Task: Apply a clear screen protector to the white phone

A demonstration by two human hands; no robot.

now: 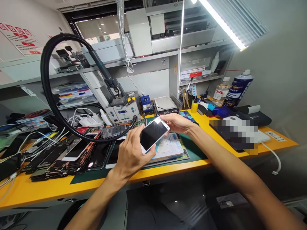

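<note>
White frame, dark glass: held a phone (154, 134) tilted in both hands above a white printed block (171, 147) on a green mat (198, 150). Gripped the lower left end in the left hand (133, 143), with thumb along the near edge and fingers curled over the far one; pinched the upper right end in the right hand (177, 123).

Judging by looks, had the phone lifted and steadied, whole on the visible side, not yet set down. Saw no tool in either hand; could not gauge the work remaining.

Could not see the phone's back, nor some right fingers behind it. Made out only reflections and specks on the glass. Found the block partly covered, its print illegible. Lost part of a white device (262, 137) under pixelation at the right of the yellow bench (50, 190); at left, could barely separate heaped phone parts (57, 164), partly crossed by a black hose (45, 70).
</note>
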